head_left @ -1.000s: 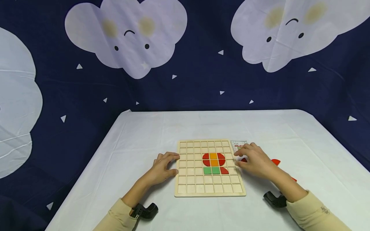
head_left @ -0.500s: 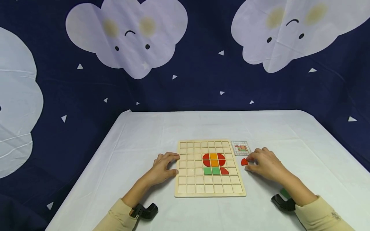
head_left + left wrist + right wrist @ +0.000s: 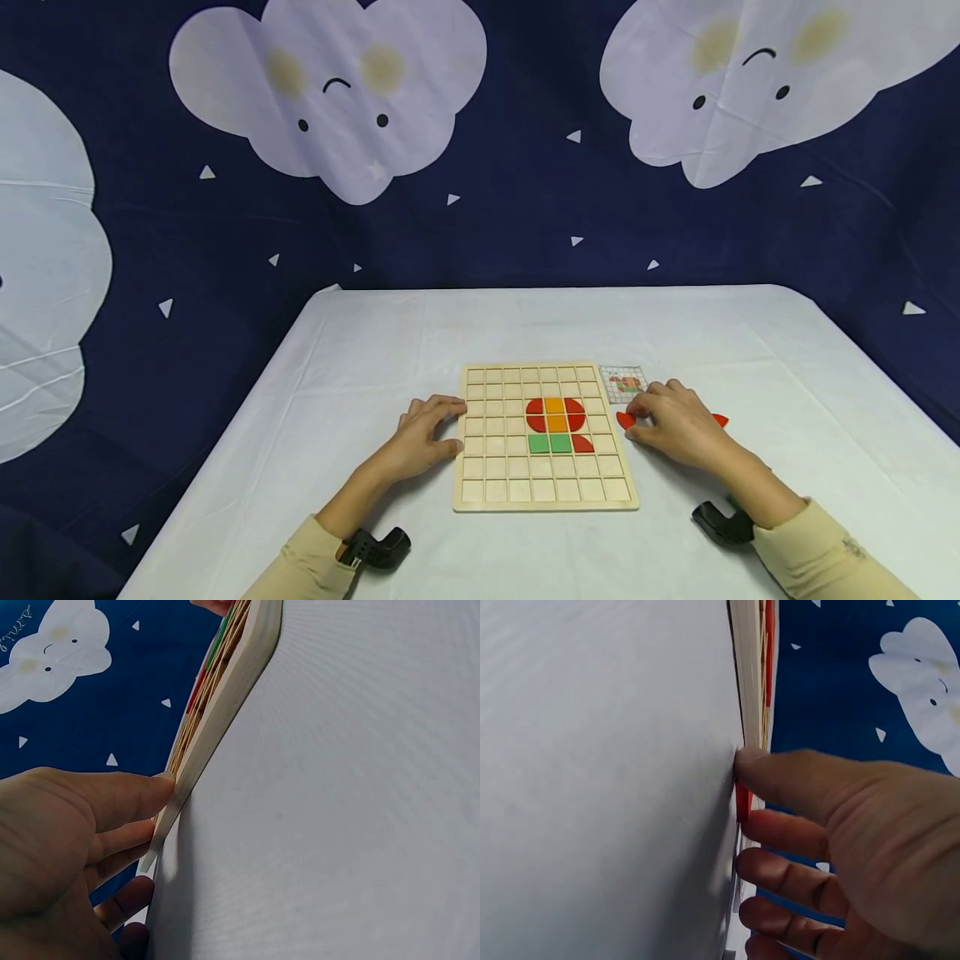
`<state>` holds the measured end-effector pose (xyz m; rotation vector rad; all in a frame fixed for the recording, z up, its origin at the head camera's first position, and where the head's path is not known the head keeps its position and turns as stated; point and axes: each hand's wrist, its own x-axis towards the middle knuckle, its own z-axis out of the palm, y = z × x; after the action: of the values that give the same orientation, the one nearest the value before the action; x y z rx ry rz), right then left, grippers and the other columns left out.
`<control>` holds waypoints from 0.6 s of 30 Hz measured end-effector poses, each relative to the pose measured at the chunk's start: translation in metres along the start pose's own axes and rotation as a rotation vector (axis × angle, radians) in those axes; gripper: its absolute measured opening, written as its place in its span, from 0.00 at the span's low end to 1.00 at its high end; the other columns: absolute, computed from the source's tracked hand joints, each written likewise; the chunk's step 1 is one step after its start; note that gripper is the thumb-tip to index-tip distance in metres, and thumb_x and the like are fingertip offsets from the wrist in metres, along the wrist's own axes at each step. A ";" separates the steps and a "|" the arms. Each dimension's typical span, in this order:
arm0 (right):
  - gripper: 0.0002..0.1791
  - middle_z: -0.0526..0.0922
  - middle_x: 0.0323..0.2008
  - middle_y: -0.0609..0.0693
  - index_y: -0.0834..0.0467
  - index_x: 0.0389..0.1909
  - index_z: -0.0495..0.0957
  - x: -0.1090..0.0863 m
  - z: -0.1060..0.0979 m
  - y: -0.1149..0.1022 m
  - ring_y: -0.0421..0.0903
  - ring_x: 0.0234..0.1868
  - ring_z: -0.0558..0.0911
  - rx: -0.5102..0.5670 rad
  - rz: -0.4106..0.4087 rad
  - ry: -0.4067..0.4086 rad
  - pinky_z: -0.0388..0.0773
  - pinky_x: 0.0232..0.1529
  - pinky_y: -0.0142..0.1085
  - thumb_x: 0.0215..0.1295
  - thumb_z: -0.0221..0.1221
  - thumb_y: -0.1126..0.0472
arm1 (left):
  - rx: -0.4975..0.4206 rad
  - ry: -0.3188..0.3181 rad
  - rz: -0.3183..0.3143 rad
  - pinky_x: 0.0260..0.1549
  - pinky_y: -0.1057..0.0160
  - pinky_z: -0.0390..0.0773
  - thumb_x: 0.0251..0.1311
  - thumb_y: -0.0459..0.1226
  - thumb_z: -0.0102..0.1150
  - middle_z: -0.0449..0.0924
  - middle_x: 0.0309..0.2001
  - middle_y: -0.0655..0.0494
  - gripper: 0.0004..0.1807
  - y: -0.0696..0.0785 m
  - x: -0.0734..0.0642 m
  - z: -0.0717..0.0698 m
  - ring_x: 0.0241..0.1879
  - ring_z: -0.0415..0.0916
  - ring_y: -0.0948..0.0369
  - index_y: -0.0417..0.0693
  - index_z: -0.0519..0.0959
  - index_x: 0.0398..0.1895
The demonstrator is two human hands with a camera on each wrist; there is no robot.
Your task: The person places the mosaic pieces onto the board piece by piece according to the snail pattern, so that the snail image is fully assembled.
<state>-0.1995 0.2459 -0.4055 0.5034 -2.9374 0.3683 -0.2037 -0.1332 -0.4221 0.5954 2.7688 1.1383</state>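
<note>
A wooden grid board [image 3: 497,468] lies on the table, with red quarter-circle tiles [image 3: 534,422], orange squares [image 3: 555,415] and green squares [image 3: 550,443] set in its cells. My left hand [image 3: 417,437] rests at the board's left edge, thumb and fingers spread along it. To the right of the board, my right hand [image 3: 675,423] pinches a loose red quarter-circle tile [image 3: 625,421] between thumb and index finger. The right wrist view shows that red tile [image 3: 743,802] standing out between the two fingertips, right by the board's edge.
A small printed pattern card [image 3: 624,385] lies by the board's upper right corner. Another red tile [image 3: 721,419] shows behind the right hand. Black wrist cameras [image 3: 382,550] hang under both wrists. A dark blue cloth with clouds [image 3: 510,242] hangs behind the white table.
My right hand drew back rightward from the board, uncovering the card and the red tile, then came slightly left with the tile pinched, which has shifted and turned. The left hand stays put.
</note>
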 end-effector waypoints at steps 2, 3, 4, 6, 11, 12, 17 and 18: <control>0.13 0.80 0.33 0.46 0.54 0.34 0.83 0.000 -0.001 0.001 0.47 0.37 0.71 -0.001 0.009 0.002 0.65 0.38 0.43 0.47 0.68 0.55 | 0.001 0.002 0.000 0.46 0.58 0.53 0.52 0.36 0.65 0.69 0.62 0.59 0.28 0.000 0.000 0.000 0.50 0.59 0.61 0.47 0.74 0.59; 0.12 0.80 0.33 0.47 0.54 0.34 0.83 0.000 -0.001 0.001 0.47 0.37 0.71 0.001 0.011 0.002 0.65 0.39 0.44 0.47 0.68 0.55 | 0.001 0.002 0.001 0.46 0.58 0.53 0.52 0.36 0.65 0.69 0.62 0.59 0.28 0.000 0.000 0.000 0.50 0.59 0.61 0.46 0.74 0.59; 0.13 0.80 0.33 0.47 0.55 0.34 0.83 0.000 -0.001 0.002 0.47 0.37 0.71 0.003 0.011 0.004 0.65 0.39 0.44 0.47 0.68 0.55 | 0.002 0.003 0.001 0.46 0.58 0.53 0.52 0.36 0.65 0.69 0.62 0.59 0.28 0.000 0.000 0.000 0.50 0.59 0.61 0.46 0.74 0.59; 0.12 0.79 0.33 0.46 0.55 0.34 0.83 -0.001 0.000 0.003 0.47 0.36 0.71 0.010 0.007 0.003 0.65 0.39 0.44 0.48 0.68 0.56 | 0.003 0.004 0.003 0.46 0.58 0.53 0.52 0.36 0.65 0.69 0.62 0.59 0.28 0.000 0.000 0.000 0.50 0.59 0.61 0.46 0.74 0.59; 0.13 0.80 0.33 0.46 0.55 0.35 0.83 0.000 -0.001 0.004 0.47 0.36 0.70 0.007 -0.012 0.017 0.64 0.38 0.43 0.48 0.69 0.55 | 0.001 0.001 0.004 0.46 0.58 0.53 0.52 0.36 0.65 0.70 0.62 0.59 0.28 0.000 0.000 0.000 0.50 0.59 0.61 0.46 0.74 0.59; 0.14 0.80 0.33 0.46 0.55 0.35 0.83 0.000 -0.002 0.003 0.47 0.36 0.70 0.005 -0.013 0.024 0.64 0.38 0.43 0.48 0.69 0.54 | 0.000 0.001 0.004 0.46 0.58 0.53 0.52 0.36 0.65 0.70 0.62 0.59 0.28 0.000 0.000 0.000 0.50 0.59 0.61 0.46 0.74 0.59; 0.13 0.80 0.34 0.46 0.55 0.35 0.83 0.003 -0.006 -0.005 0.45 0.36 0.69 0.023 -0.027 0.057 0.64 0.40 0.41 0.48 0.69 0.54 | -0.004 -0.001 0.000 0.46 0.58 0.53 0.52 0.36 0.65 0.69 0.62 0.59 0.28 0.000 0.000 0.000 0.51 0.59 0.60 0.46 0.74 0.59; 0.13 0.80 0.34 0.46 0.54 0.35 0.83 0.004 -0.007 -0.008 0.45 0.36 0.69 0.033 -0.034 0.060 0.64 0.40 0.41 0.48 0.69 0.55 | -0.004 -0.001 0.000 0.46 0.58 0.53 0.52 0.36 0.65 0.69 0.62 0.59 0.28 0.000 0.000 0.000 0.51 0.59 0.60 0.46 0.74 0.59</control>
<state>-0.1992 0.2390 -0.3960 0.5363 -2.8660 0.4209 -0.2039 -0.1333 -0.4220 0.5955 2.7654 1.1431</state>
